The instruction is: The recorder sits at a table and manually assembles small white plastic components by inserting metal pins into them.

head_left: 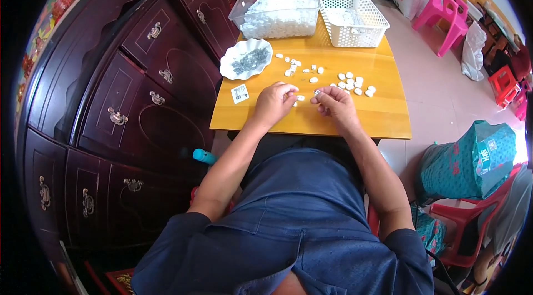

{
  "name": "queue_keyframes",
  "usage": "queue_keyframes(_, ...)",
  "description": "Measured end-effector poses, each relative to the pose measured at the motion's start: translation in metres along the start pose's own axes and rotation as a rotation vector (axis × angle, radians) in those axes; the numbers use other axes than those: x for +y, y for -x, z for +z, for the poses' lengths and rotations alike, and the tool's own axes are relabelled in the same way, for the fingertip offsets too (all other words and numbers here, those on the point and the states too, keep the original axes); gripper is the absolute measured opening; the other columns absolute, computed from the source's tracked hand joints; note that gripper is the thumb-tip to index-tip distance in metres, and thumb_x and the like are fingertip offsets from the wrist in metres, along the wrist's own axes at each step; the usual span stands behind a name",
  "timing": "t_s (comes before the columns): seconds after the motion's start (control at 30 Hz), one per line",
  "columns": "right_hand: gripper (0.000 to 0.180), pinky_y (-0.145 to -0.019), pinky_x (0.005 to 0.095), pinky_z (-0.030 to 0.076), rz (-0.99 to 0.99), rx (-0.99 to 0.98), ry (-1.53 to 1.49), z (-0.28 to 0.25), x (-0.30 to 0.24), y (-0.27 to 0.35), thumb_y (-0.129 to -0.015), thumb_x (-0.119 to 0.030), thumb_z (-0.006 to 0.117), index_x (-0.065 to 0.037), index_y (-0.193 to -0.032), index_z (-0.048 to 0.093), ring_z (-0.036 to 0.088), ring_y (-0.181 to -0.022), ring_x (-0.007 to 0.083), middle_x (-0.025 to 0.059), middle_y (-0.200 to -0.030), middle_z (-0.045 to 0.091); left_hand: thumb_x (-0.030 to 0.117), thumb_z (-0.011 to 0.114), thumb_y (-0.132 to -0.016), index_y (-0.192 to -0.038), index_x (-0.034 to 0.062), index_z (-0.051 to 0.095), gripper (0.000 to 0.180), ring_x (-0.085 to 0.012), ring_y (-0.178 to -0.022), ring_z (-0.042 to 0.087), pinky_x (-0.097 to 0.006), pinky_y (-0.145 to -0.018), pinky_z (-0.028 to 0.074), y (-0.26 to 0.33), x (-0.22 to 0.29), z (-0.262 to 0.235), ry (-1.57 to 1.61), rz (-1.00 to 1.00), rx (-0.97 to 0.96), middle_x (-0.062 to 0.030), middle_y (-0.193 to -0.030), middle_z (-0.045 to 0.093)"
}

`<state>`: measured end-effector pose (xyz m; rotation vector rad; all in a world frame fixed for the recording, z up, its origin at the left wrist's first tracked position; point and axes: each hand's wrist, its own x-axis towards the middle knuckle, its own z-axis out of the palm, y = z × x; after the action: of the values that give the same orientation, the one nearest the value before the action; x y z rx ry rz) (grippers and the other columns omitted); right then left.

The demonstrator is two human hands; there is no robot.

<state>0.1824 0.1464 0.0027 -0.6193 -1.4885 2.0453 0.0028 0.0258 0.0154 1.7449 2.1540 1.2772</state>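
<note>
My right hand [338, 107] pinches a small white plastic piece [317, 93] with a dark spot between thumb and fingertips, just above the front of the yellow wooden table [366, 120]. Left of it, my left hand [272, 105] has its thumb and fingers drawn together; whatever they hold is too small to make out. Between the hands lies another small white piece [300, 98]. Several rounded white pieces [348, 75] are grouped beyond my right hand. More small white pieces [293, 64] lie scattered farther up the table.
A scalloped white dish [226, 66] with small grey-clear parts stands at the left, near a printed white card [240, 94]. At the back are a clear bin [237, 20] of white pieces and a white basket [366, 38]. Dark cabinets [133, 95] border the left; a teal bag [463, 164] stands right.
</note>
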Motion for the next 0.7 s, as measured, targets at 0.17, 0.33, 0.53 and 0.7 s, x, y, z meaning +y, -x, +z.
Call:
queue_keyframes(0.17,0.016,-0.065,0.0219,0.047,-0.003,0.009,-0.015,-0.003,0.001,-0.001,-0.096,-0.017,0.066,-0.005,-0.107,0.066,0.058,-0.069,0.0063,0.0030,-0.090,0.072,0.013,0.073,-0.084,-0.097,0.0038,0.073,0.017,-0.0266,-0.078,0.067,-0.037,-0.074,0.054,-0.008,0.007,0.003,-0.185,0.151,-0.046,-0.0114,-0.087,0.069)
queue_keyframes(0.33,0.016,-0.065,0.0221,0.048,0.004,0.015,-0.027,-0.002,0.001,-0.001,-0.096,-0.017,0.066,-0.005,-0.106,0.066,0.059,-0.069,0.0064,0.0031,-0.090,0.072,0.019,0.070,-0.085,-0.092,0.0058,0.073,0.016,-0.0323,-0.091,0.066,-0.044,-0.081,0.052,-0.016,0.007,0.008,-0.337,0.148,-0.200,-0.0120,-0.085,0.068)
queue_keyframes(0.53,0.016,-0.067,0.0218,0.049,0.005,0.015,-0.022,-0.002,-0.002,0.001,-0.096,-0.017,0.066,-0.005,-0.106,0.066,0.059,-0.070,0.0066,0.0036,-0.091,0.072,0.016,0.065,-0.085,-0.086,0.0051,0.071,0.012,-0.0338,-0.087,0.066,-0.044,-0.077,0.053,-0.026,0.011,0.013,-0.411,0.199,-0.179,-0.0131,-0.086,0.069)
queue_keyframes(0.7,0.011,-0.065,0.0200,0.048,0.006,0.034,-0.023,0.000,-0.004,0.004,-0.097,-0.016,0.065,-0.007,-0.104,0.067,0.059,-0.068,0.0052,0.0016,-0.089,0.072,0.010,0.060,-0.090,-0.092,0.0034,0.069,0.012,-0.0178,-0.065,0.064,-0.031,-0.061,0.050,-0.026,0.015,0.004,0.011,0.019,-0.116,-0.0085,-0.080,0.068)
